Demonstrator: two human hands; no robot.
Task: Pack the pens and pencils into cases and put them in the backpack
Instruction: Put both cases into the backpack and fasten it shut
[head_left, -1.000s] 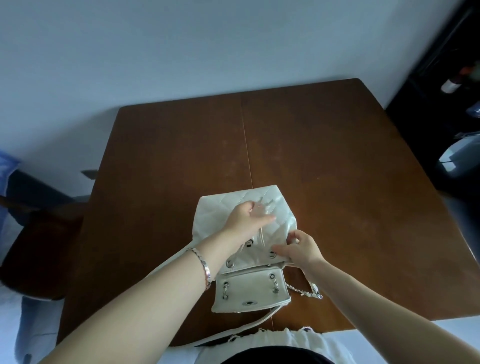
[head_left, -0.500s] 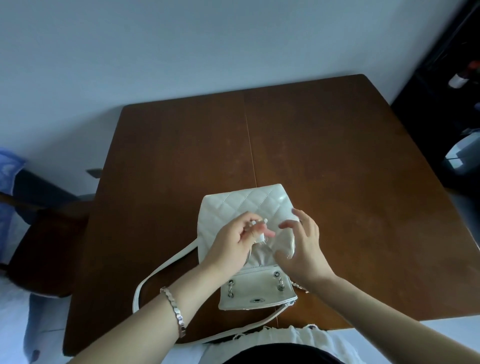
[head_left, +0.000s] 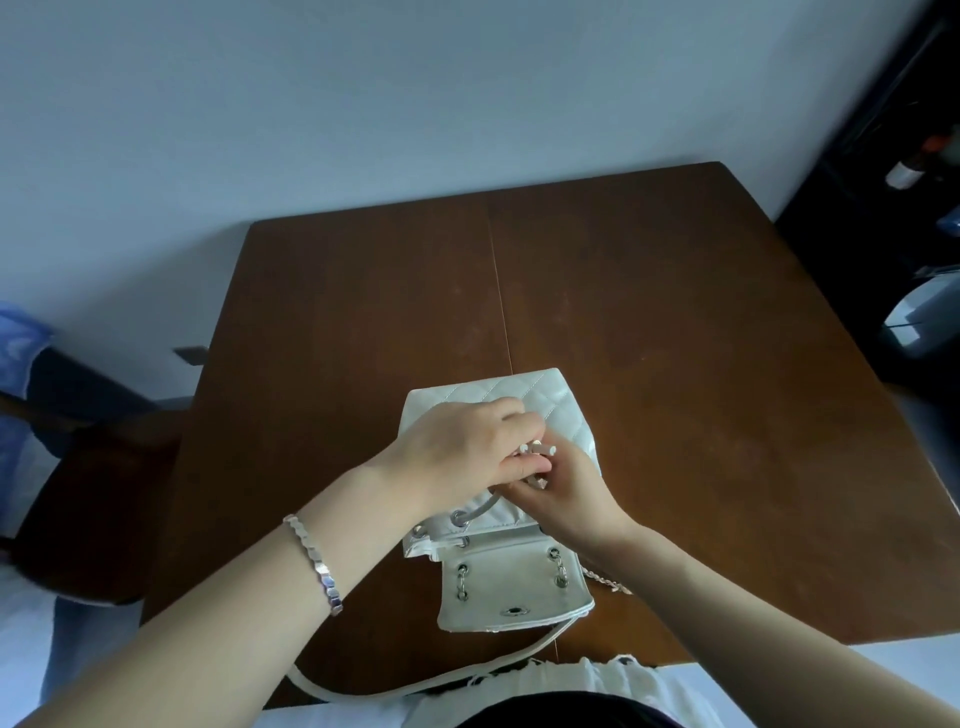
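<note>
Lying flat on the brown tabletop (head_left: 675, 364) near its front edge: white quilted backpack (head_left: 550, 395), flap (head_left: 514, 587) folded open toward the body. Meeting over the bag's mouth: left hand (head_left: 462, 452) and right hand (head_left: 571, 493), fingers (head_left: 511, 418) curled, pinching the white drawstring (head_left: 540, 448) near its ends. Silver bracelet (head_left: 314, 564) on the left wrist.

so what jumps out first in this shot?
The white quilted backpack lies at the near middle of the brown table, its flap folded open toward the person. Over its mouth, the left hand and right hand meet and pinch the drawstring, whose white ends poke out between them. A silver bracelet sits on the left wrist.
</note>
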